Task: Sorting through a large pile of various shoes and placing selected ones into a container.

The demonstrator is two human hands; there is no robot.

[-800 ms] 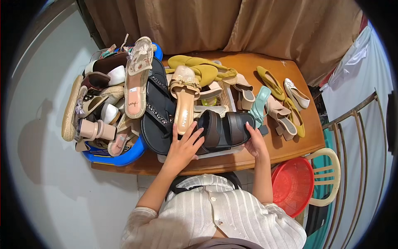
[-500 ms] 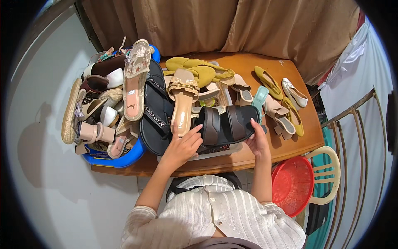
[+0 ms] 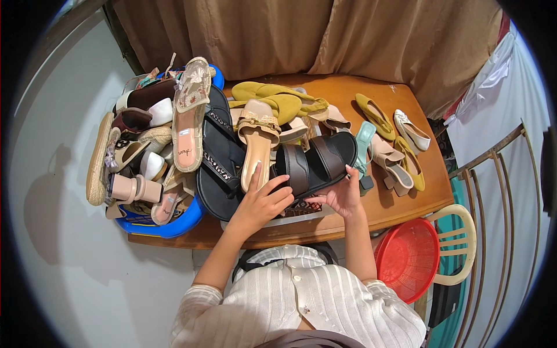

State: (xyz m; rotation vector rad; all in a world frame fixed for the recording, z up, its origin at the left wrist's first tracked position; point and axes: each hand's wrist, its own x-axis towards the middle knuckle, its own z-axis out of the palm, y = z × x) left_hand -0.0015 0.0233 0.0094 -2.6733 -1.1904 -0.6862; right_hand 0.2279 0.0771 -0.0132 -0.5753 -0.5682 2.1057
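The person's right hand held the toe end of a big black sandal with two wide brown straps, with its thumb on the edge and its other fingers spread along the near side. The sandal sat up over a pale plastic box, with its toe toward 2 o'clock. The left hand was loosely wide, with its pointing finger on a shiny tan slide with a woven strap and gold buckle and other fingertips by the black sandal's heel. Going around the black sandal, the tan slide lay at 10 o'clock, a mint green strappy shoe at 2 o'clock, a round red plastic basket between 4 and 5, and a full blue plastic basket at 8.
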